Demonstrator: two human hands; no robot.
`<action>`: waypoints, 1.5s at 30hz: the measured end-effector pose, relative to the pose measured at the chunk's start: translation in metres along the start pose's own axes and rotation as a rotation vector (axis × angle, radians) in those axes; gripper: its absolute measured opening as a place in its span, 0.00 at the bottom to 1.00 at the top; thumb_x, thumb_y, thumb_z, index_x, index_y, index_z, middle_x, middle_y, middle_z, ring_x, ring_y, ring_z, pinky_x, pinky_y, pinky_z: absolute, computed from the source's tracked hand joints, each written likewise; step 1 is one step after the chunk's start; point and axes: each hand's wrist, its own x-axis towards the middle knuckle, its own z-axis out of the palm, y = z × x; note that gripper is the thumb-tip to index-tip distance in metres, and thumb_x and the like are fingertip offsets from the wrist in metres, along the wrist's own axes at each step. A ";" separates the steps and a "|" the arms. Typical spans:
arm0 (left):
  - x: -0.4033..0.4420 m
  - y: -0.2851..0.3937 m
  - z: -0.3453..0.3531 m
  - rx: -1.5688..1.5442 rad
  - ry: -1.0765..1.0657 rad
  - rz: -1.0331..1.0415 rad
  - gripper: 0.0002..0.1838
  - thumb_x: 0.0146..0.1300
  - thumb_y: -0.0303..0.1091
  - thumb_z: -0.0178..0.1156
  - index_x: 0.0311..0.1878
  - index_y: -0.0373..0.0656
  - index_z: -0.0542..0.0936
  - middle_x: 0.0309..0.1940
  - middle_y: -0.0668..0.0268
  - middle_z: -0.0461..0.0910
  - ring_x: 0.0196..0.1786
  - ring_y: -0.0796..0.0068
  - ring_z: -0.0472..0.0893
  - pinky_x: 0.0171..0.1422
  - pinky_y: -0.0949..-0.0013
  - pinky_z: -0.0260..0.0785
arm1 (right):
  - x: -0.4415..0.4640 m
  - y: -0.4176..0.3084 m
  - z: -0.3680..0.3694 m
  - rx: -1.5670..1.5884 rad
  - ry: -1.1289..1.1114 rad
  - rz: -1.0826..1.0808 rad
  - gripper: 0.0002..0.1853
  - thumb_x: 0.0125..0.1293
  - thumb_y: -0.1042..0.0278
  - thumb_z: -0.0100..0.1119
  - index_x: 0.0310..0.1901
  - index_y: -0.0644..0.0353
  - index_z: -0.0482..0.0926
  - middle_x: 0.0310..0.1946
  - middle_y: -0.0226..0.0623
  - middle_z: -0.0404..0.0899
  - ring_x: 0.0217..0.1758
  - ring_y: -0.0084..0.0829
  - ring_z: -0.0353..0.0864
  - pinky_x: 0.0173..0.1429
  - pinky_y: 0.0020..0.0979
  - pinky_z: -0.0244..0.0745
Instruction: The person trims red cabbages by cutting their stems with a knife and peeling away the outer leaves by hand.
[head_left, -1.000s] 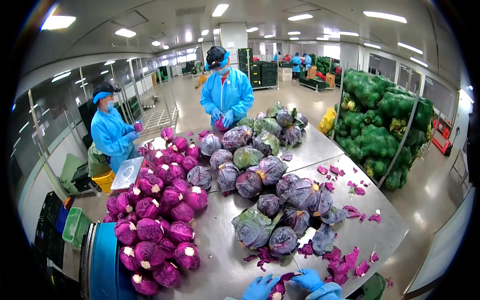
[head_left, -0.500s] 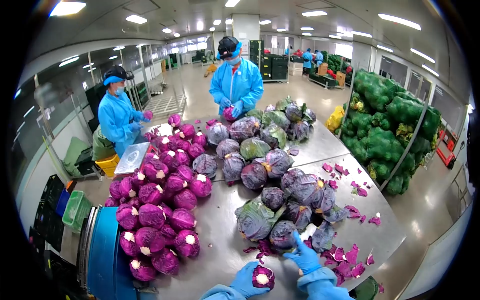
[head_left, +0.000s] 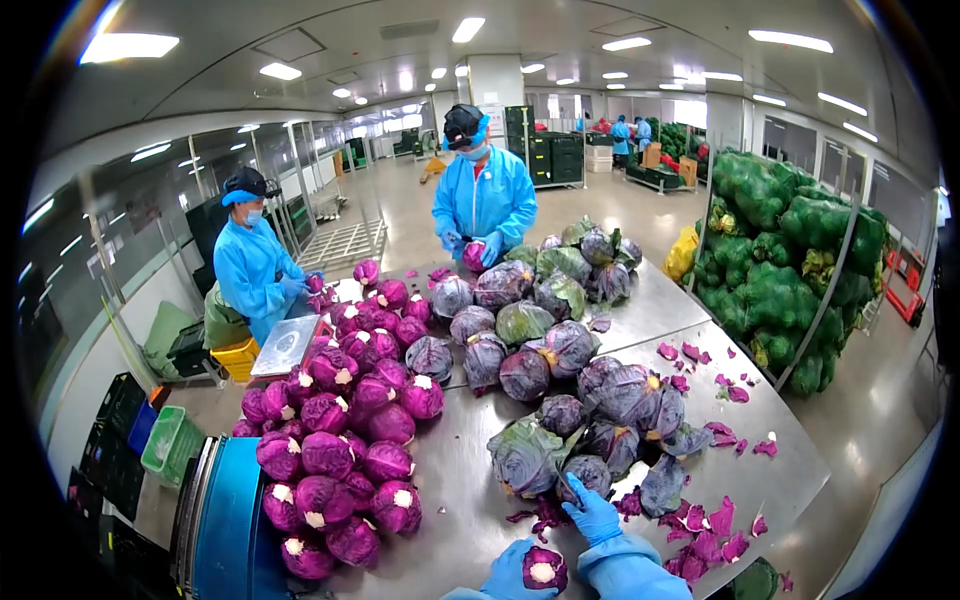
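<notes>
Steel table (head_left: 450, 470); cabbage (head_left: 544, 568) in left hand (head_left: 509, 572), apparently clear of right hand (head_left: 596, 516)

The metal table (head_left: 450, 490) is smooth and shiny, the magenta cabbages (head_left: 327, 454) glossy.

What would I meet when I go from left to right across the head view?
Green plastic basket, pile of peeled red cabbages, left hand, peeled red cabbage it holds, right hand, green mesh sacks.

Your head view looks from above the near side of the steel table (head_left: 455, 490) — facing forward and down across it. It spreads wide and bowed — your left hand (head_left: 508, 570) and right hand (head_left: 595, 515) close at the bottom, ceiling (head_left: 560, 20) along the top.
</notes>
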 end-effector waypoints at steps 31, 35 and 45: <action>-0.042 -0.016 0.037 0.276 0.146 -0.071 0.63 0.29 0.58 0.80 0.67 0.35 0.60 0.59 0.48 0.68 0.63 0.47 0.68 0.70 0.51 0.59 | -0.159 -0.065 -0.045 1.037 -0.416 0.721 0.36 0.64 0.53 0.65 0.71 0.49 0.64 0.23 0.26 0.73 0.19 0.17 0.65 0.23 0.22 0.62; -0.047 -0.035 0.037 0.237 0.176 -0.040 0.63 0.30 0.59 0.80 0.68 0.35 0.61 0.60 0.48 0.68 0.63 0.46 0.68 0.70 0.51 0.58 | -0.159 -0.068 -0.034 1.031 -0.348 0.741 0.31 0.64 0.59 0.66 0.68 0.51 0.69 0.22 0.24 0.73 0.19 0.16 0.65 0.22 0.20 0.60; -0.042 -0.032 0.028 0.115 0.165 -0.262 0.65 0.30 0.58 0.80 0.70 0.34 0.59 0.64 0.47 0.65 0.67 0.49 0.66 0.73 0.55 0.59 | -0.141 -0.100 -0.040 0.904 -0.271 0.755 0.32 0.62 0.55 0.68 0.66 0.53 0.72 0.28 0.26 0.77 0.22 0.18 0.67 0.24 0.22 0.63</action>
